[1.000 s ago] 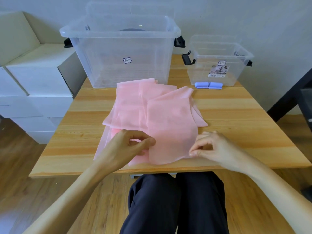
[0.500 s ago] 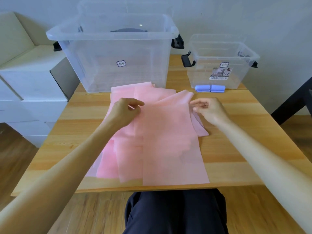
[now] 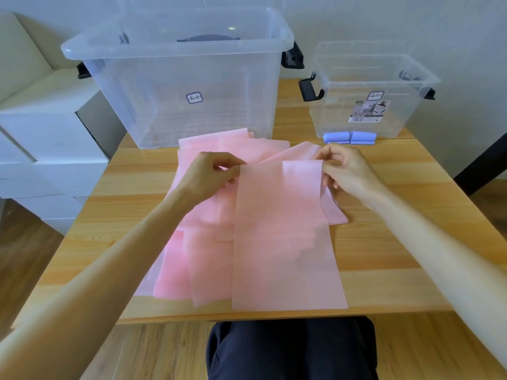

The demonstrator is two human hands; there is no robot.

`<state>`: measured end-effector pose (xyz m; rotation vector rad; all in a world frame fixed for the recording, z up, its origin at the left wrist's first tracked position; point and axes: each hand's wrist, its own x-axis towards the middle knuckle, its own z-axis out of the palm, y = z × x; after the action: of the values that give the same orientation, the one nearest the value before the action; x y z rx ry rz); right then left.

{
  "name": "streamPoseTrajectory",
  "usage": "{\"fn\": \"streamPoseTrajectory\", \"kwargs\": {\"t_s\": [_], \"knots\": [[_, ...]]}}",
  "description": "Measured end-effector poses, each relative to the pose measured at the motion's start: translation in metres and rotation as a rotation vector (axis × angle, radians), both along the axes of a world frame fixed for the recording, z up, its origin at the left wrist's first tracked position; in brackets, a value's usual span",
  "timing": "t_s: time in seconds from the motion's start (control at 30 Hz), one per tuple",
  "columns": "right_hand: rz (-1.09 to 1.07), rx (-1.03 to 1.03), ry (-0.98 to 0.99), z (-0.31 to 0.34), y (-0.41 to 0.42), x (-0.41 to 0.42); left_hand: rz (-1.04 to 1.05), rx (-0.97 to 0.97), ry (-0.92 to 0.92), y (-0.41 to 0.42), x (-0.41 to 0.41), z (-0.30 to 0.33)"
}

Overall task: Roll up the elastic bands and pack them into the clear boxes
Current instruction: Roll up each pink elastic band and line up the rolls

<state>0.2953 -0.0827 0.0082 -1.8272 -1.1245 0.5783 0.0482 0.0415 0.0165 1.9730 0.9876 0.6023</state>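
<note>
**Starting the roll on a pink band**

Mid-frame, the left hand [image 3: 211, 174] and right hand [image 3: 345, 171] each pinched a far corner of the top pink elastic band [image 3: 285, 242] — lying over the pile. Rolling tightly with edges square would probably suit the clear boxes [image 3: 367, 86] best.

Bare forearms, no sleeves in view, bare hands [image 3: 211, 174], dark navy trousers [image 3: 290, 349] on the lap
</note>
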Motion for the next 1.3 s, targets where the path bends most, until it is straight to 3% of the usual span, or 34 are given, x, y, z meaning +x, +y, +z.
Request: {"fn": "streamPoseTrajectory", "kwargs": {"t_s": [0.17, 0.4, 0.6, 1.0, 1.3], "knots": [[0.078, 0.09, 0.087, 0.016, -0.014, -0.003, -0.066, -0.1, -0.218, -0.012, -0.003, 0.018], [0.169, 0.267, 0.015, 0.044, -0.021, -0.002, -0.153, 0.086, -0.301, -0.014, -0.021, 0.046], [0.089, 0.348, 0.009, 0.047, 0.007, -0.007, -0.033, 0.175, -0.363, 0.006, -0.019, 0.043], [0.06, 0.194, -0.009, -0.011, 0.072, 0.006, 0.059, 0.116, -0.092, 0.047, 0.005, -0.016], [0.181, 0.024, -0.235, -0.022, 0.061, 0.007, -0.033, 0.328, 0.167, 0.053, 0.008, -0.018]]}}
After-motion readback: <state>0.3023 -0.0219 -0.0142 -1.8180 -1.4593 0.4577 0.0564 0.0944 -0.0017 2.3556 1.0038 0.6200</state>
